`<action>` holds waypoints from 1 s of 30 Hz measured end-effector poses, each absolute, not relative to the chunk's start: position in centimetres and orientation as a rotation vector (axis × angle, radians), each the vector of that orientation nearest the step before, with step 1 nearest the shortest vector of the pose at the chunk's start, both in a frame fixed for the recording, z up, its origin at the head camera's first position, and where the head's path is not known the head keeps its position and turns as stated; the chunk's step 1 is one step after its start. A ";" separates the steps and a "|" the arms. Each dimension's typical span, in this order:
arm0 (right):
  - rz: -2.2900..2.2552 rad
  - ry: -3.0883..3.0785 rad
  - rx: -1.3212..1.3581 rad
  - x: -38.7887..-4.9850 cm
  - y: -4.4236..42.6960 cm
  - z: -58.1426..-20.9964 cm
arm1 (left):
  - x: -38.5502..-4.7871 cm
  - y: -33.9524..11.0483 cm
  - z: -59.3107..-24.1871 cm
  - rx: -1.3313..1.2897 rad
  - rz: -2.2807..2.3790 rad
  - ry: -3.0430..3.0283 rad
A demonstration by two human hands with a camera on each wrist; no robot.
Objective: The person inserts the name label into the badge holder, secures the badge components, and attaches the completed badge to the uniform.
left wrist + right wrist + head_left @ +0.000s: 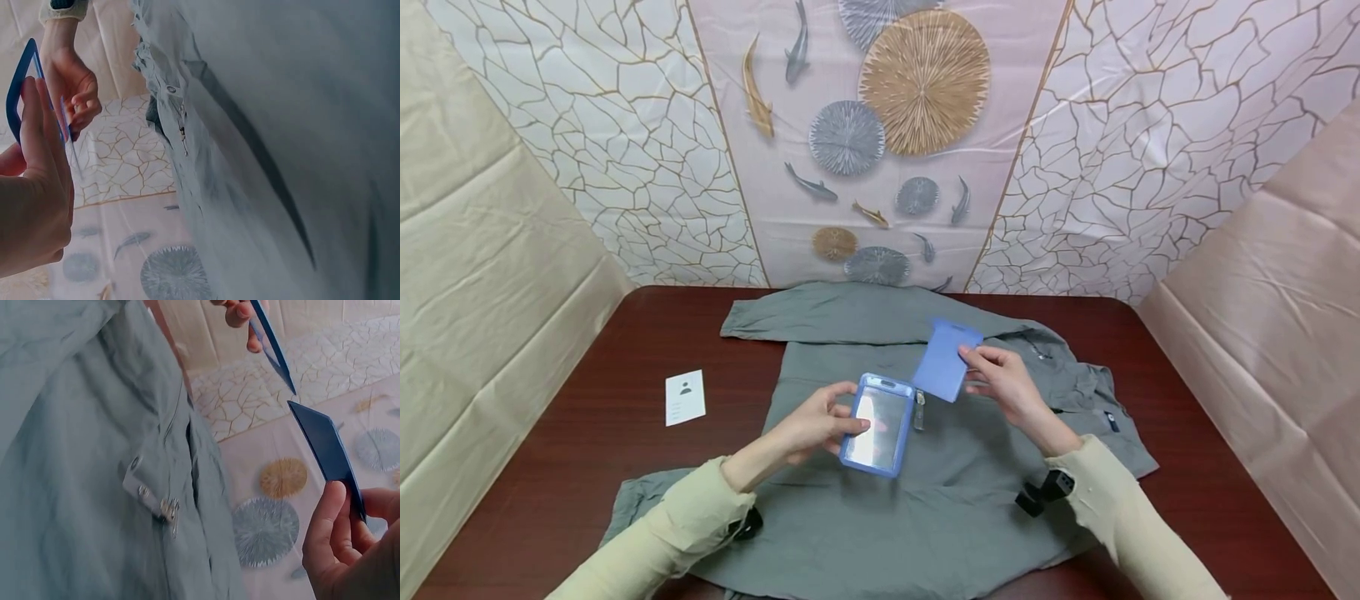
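Note:
In the head view my left hand (820,421) pinches a blue-framed badge holder (877,425) with a clear window, its slotted end pointing up. My right hand (1003,379) pinches a flat blue plastic panel (947,360) that has a slot near its top edge. The two pieces are apart but close, the panel's lower left corner near the holder's upper right corner. Both are held above a grey-green jacket (820,517). In the right wrist view the blue panel (325,440) sits between thumb and fingers, with the holder (274,350) edge-on above it.
A white card (685,397) with a printed person icon lies on the dark red-brown table (610,375), left of the jacket. A zipper pull (919,410) shows on the jacket just right of the holder. Patterned cloth (880,167) hangs behind the table.

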State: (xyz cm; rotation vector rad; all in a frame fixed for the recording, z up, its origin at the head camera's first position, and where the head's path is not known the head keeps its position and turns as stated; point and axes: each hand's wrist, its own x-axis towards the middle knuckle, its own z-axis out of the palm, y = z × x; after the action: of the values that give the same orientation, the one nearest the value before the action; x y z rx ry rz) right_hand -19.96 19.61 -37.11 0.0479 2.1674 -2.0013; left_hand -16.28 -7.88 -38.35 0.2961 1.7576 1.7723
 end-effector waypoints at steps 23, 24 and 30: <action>-1.595 2.247 -0.002 -20.3 22.9 -39.5 | -17.0 -9.9 -37.7 0.188 1.929 1.660; -1.573 2.246 -0.016 -20.3 23.0 -39.5 | -17.1 -10.0 -37.7 0.184 1.931 1.661; -1.456 2.236 -0.048 -20.3 23.4 -40.0 | -17.2 -10.0 -37.9 0.190 1.934 1.653</action>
State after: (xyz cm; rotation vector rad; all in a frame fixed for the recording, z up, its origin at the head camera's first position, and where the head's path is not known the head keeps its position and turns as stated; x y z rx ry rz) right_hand -20.33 23.38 -39.99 -0.0479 2.2361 -1.4564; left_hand -17.20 -10.02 -37.89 0.1903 1.6527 1.9345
